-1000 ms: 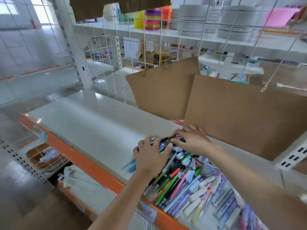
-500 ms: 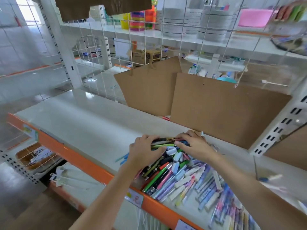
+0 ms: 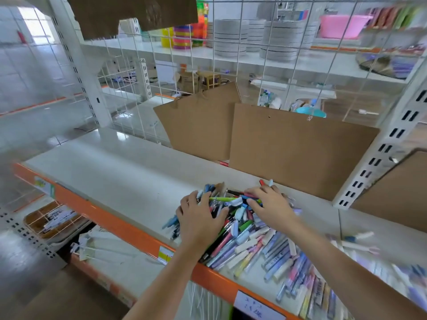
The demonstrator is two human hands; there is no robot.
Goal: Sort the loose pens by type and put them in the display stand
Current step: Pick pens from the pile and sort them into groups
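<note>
Pens: loose pile (image 3: 240,229) on the shelf (image 3: 111,181), directly under both hands, trailing off to the right.
Axis: most lie slanted from near-left to far-right; a green pen (image 3: 223,199) lies crosswise between the hands.
Left hand (image 3: 198,220): on the pile's left edge, fingers curled around several pens.
Right hand (image 3: 270,207): fingers spread, pressing the pile's far side; nearer the green pen's tip.
Stand: not visible.
Behind: 2 cardboard sheets (image 3: 295,148) leaning upright.
</note>
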